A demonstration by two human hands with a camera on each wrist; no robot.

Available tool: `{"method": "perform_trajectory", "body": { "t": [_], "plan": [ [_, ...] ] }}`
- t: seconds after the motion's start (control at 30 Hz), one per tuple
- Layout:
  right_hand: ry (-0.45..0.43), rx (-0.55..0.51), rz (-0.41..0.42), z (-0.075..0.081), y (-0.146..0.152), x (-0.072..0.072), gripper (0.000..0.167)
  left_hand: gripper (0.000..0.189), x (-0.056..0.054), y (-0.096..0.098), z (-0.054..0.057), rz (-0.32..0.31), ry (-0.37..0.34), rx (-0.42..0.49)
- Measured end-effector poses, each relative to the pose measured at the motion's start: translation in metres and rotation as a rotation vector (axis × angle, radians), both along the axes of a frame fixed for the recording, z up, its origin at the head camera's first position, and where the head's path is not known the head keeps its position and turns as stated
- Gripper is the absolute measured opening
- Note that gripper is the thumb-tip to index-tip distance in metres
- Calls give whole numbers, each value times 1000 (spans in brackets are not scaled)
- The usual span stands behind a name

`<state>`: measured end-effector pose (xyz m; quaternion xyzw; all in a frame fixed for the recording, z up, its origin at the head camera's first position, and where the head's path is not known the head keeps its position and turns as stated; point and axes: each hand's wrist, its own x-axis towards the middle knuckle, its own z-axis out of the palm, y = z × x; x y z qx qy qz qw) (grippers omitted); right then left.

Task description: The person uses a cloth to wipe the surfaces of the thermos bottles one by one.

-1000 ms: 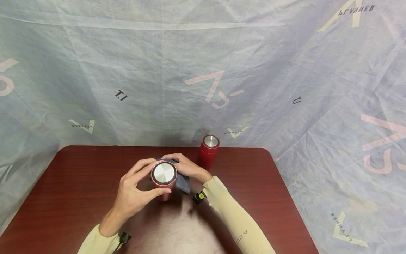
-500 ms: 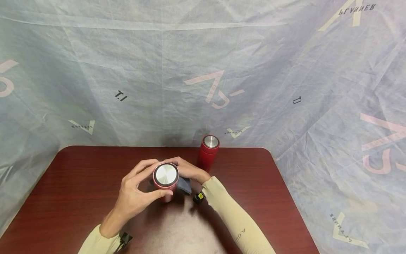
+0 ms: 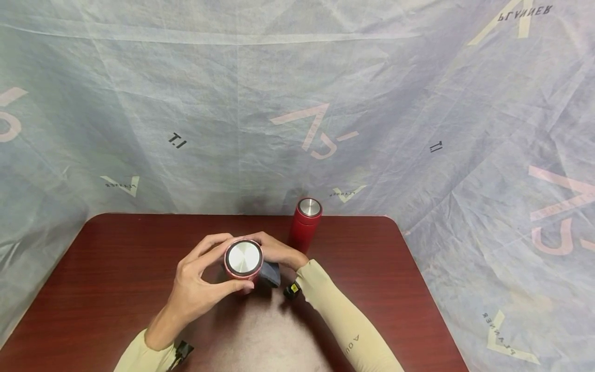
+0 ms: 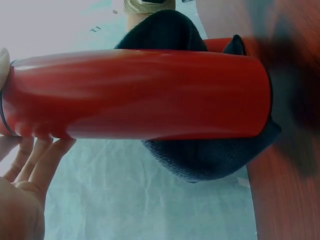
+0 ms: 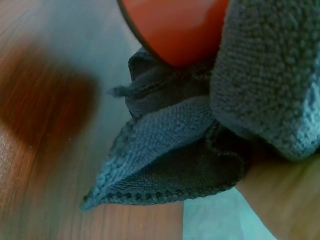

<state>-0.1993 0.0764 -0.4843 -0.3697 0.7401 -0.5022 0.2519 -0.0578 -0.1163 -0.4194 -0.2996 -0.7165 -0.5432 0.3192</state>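
**Two hands on one red flask**

Two hands meet on a red flask (image 3: 243, 261) standing upright on the table (image 3: 93, 279), near its middle. Its silver lid faces up. The left hand (image 3: 197, 281) grips the flask near the top from 9 o'clock, thumb at 6 o'clock, fingers curled round the far side. The right hand (image 3: 276, 250) comes in from 3 o'clock and presses a dark grey cloth (image 3: 270, 273) against the flask's side, fingers bent round cloth and flask together. Part of the cloth hangs down to the tabletop. At 1 o'clock from the held flask, near the far edge, stands a second flask (image 3: 306, 223), apart from both hands. Behind the table hangs a pale printed sheet (image 3: 418, 103).
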Motion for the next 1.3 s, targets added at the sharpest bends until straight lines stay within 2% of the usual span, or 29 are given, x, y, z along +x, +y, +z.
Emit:
{"method": "perform_trajectory", "body": {
  "t": [0.27,0.5,0.7,1.0,1.13,1.3],
  "plan": [
    [28,35,-5,0,-1,0,45,73,2,3,6,-22,52,26],
    [41,11,16,-1,-1,-1,49,74,1,2,1,-24,44,22],
    [53,0,-1,8,1,4,49,76,-1,-1,-4,-24,33,16],
    [48,-45,-22,27,3,12,32,75,-2,-1,-6,-16,27,11],
    [67,-52,-24,36,4,14,31,74,0,0,-3,-17,29,13],
    [134,-41,-29,44,5,14,30,72,6,5,10,-24,23,20]
  ]
}}
